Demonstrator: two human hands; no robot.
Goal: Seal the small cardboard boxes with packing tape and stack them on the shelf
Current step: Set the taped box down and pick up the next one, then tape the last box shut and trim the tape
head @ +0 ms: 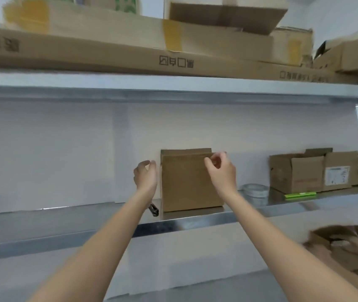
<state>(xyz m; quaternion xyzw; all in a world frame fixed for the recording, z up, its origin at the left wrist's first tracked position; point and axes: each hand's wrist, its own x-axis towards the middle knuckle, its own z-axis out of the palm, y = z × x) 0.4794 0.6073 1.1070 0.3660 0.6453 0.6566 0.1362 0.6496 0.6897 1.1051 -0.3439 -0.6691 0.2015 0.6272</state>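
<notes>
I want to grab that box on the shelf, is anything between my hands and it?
Nothing visible. The small box stands on the shelf with the left hand beside it and the right hand at its top edge.

Bright, even light (edges smeared, slightly warped).

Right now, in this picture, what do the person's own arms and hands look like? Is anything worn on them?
Both forearms are bare up to the picture's lower edge: no sleeves show. The left hand and the right hand wear no gloves, and no watch, ring or bracelet is visible. No markings show on the arms.
</notes>
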